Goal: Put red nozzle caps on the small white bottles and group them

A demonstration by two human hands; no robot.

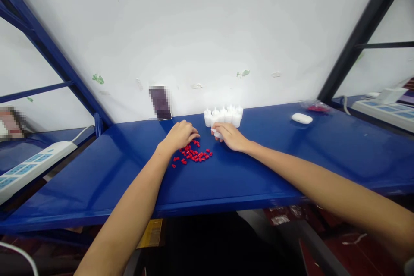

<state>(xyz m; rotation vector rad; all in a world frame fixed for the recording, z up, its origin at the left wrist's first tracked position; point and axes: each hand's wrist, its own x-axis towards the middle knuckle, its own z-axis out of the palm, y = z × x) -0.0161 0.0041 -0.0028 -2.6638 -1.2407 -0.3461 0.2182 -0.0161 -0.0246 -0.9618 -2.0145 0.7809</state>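
My right hand (229, 135) is closed around a small white bottle (217, 134), tipped sideways with one end showing past the fingers. Bent downward, the fingers of my left hand (181, 133) come together at the far edge of a loose heap of small red caps (196, 155). What lies between those fingertips, if anything, is hidden. Just behind my right hand a tight group of several white dropper bottles (223, 115) stands upright near the wall.
Against the wall leans a phone-like dark object (161, 102). To the right on the blue table (226, 181) lie a white oval case (302, 118) and a clear bag with red pieces (317, 107). Power strips (30, 166) and metal frame posts (54, 47) flank the table.
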